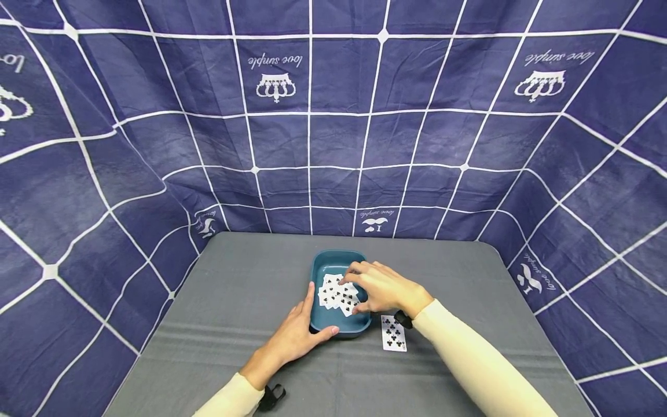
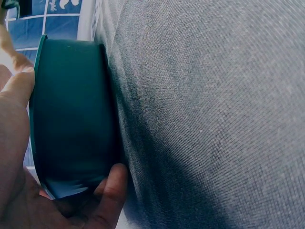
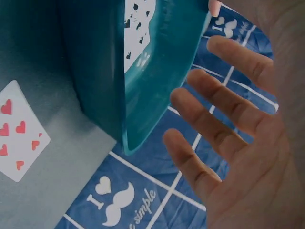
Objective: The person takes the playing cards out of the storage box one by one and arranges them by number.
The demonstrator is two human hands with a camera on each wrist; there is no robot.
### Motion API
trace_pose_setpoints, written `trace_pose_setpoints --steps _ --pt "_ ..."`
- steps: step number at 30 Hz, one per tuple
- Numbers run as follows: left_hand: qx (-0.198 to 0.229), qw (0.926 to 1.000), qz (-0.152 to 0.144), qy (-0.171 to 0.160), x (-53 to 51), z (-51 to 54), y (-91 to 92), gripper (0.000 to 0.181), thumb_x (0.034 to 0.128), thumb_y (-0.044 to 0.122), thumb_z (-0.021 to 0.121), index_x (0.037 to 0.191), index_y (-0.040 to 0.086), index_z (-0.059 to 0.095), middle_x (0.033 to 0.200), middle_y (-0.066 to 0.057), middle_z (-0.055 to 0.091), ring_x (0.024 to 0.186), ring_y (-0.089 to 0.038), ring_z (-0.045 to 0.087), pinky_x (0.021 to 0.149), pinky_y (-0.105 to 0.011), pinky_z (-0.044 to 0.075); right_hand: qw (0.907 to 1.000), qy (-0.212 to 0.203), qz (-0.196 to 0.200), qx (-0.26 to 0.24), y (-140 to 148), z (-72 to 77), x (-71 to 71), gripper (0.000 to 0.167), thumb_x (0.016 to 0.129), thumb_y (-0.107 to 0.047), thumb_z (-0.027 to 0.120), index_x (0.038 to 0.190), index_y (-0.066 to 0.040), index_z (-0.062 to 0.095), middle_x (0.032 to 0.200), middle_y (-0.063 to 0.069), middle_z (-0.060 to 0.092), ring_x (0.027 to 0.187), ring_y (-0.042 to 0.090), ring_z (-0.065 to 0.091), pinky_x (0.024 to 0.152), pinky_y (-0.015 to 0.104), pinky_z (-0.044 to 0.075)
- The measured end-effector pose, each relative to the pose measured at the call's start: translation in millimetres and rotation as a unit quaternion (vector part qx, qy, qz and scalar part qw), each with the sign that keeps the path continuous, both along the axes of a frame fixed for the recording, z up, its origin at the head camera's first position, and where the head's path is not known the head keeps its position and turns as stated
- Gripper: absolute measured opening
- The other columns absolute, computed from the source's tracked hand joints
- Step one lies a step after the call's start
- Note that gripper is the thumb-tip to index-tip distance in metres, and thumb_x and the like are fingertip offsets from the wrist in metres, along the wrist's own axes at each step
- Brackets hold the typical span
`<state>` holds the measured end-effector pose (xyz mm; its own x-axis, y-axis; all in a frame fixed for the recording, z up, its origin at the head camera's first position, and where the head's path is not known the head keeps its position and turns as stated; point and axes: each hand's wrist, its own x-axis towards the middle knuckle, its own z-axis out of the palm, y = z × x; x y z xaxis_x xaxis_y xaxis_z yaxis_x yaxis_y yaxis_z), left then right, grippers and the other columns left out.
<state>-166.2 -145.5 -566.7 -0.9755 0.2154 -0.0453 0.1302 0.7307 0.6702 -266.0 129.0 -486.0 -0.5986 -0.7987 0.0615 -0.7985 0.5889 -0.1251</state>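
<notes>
- Bracing the teal tray [image 1: 339,322] at its near left corner, the left hand [image 1: 296,334] sets its thumb at the near rim and its fingers along the left side; the hold is a clasp. It should be firm enough to stop the tray sliding on the grey table [image 1: 250,301], yet light enough not to tip it.
- Just right of the tray, a clubs card [image 1: 393,334] lies face up on the table, partly overlapped in the head view by the dark band [image 1: 403,319] at the right wrist. That wrist is best carried high, lest the band drag the card.
- A hearts card [image 3: 19,138], also face up on the table, appears near the tray in the right wrist view only.
- Inside the tray, overlapping spade cards [image 1: 332,293] lie face up. The step in hand appears to be arranging them.
- Above these, the right hand [image 1: 383,286] reaches in with fingers spread; no pinched card is visible, and fingertip contact cannot be told. Pressing one card lightly, or taking it by an edge, should spare its neighbours.
- Beyond the table hangs blue cloth [image 1: 333,139], outside the working area.
</notes>
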Motion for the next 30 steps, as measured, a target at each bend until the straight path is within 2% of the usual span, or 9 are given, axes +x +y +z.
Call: trace_pose_setpoints --steps 7,14,19,23,30 --pt "-0.002 1.0000 0.000 -0.001 -1.4 -0.1 -1.0 0.133 0.0995 0.071 0.084 0.189 0.012 0.006 0.180 -0.034 0.046 0.165 -0.054 0.049 0.130 -0.073 0.047 0.9967 -0.046 -0.003 0.067 -23.8 -1.2 -18.5 0.078 0.088 -0.050 0.104 0.156 -0.028 0.074 0.154 0.001 0.070 0.144 0.028 0.070 0.117 0.056 0.059" --pt "-0.004 1.0000 -0.003 0.006 -1.1 -1.2 -0.1 0.133 0.0994 0.070 0.085 0.189 0.009 0.007 0.179 -0.035 0.047 0.164 -0.055 0.050 0.129 -0.072 0.047 0.9899 -0.047 -0.006 0.133 -41.0 -8.2 -30.7 0.079 0.084 -0.054 0.106 0.153 -0.034 0.076 0.148 -0.003 0.073 0.137 0.021 0.072 0.115 0.048 0.061" --pt "-0.005 1.0000 -0.002 0.007 -2.1 -2.1 0.4 0.133 0.0994 0.070 0.085 0.189 0.010 0.007 0.179 -0.035 0.047 0.165 -0.054 0.050 0.130 -0.071 0.047 0.9860 -0.065 -0.008 0.153 -47.8 -11.1 -35.1 0.082 0.080 -0.054 0.108 0.154 -0.036 0.074 0.153 -0.004 0.073 0.140 0.019 0.072 0.121 0.049 0.059" --pt "-0.002 1.0000 0.001 0.004 -2.1 -2.3 0.3 0.134 0.0992 0.071 0.085 0.189 0.011 0.006 0.179 -0.035 0.046 0.165 -0.054 0.050 0.130 -0.072 0.047 0.9820 -0.059 -0.008 0.179 -52.6 -14.9 -39.5 0.088 0.076 -0.054 0.110 0.155 -0.036 0.073 0.150 -0.004 0.072 0.137 0.018 0.073 0.121 0.046 0.059" --pt "0.007 1.0000 -0.001 -0.002 -0.8 -1.1 0.6 0.133 0.0999 0.070 0.084 0.189 0.012 0.004 0.180 -0.034 0.045 0.166 -0.054 0.048 0.131 -0.073 0.045 0.9729 -0.042 -0.004 0.228 -62.3 -18.6 -43.4 0.099 0.072 -0.050 0.113 0.157 -0.033 0.066 0.144 -0.003 0.067 0.128 0.015 0.073 0.109 0.040 0.064"
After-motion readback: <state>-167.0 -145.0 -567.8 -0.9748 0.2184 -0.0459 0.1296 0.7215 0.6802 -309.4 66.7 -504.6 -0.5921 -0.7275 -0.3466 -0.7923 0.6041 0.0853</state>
